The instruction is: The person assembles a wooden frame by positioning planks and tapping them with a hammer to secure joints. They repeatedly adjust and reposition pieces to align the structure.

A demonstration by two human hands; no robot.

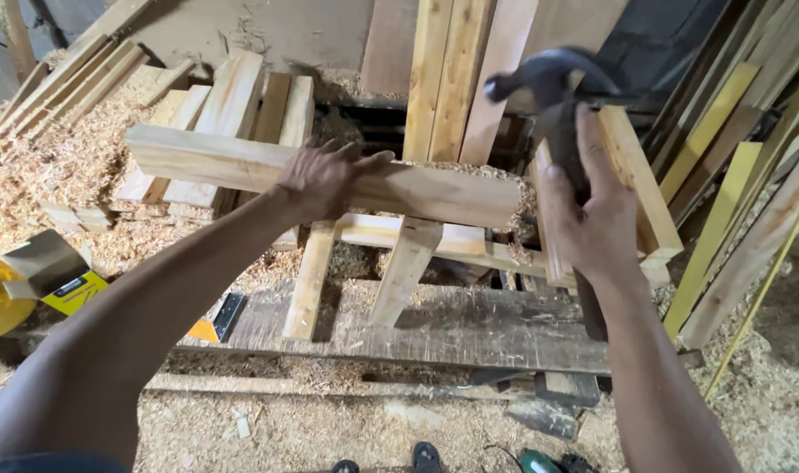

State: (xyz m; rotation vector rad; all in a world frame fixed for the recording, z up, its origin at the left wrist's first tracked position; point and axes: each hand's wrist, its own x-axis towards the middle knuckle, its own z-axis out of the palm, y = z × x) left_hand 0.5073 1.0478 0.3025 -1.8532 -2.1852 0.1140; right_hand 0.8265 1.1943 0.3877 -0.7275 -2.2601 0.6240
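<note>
In the head view, the left hand (325, 178) lies palm down with fingers spread on top of a long pale wooden beam (434, 188), pressing on it near its middle. The beam runs crosswise on a rough wooden frame (399, 263) above a dark bench (452, 328). The right hand (596, 215) is clamped around the handle of a dark claw hammer (548, 83), raised just past the beam's right end. Sawdust (75, 166) covers the floor, and planks (723, 158) lean at the right.

Left hand (325, 180) on wooden beam (242, 162); hammer (552, 96) in right hand (592, 219), right of it.
</note>
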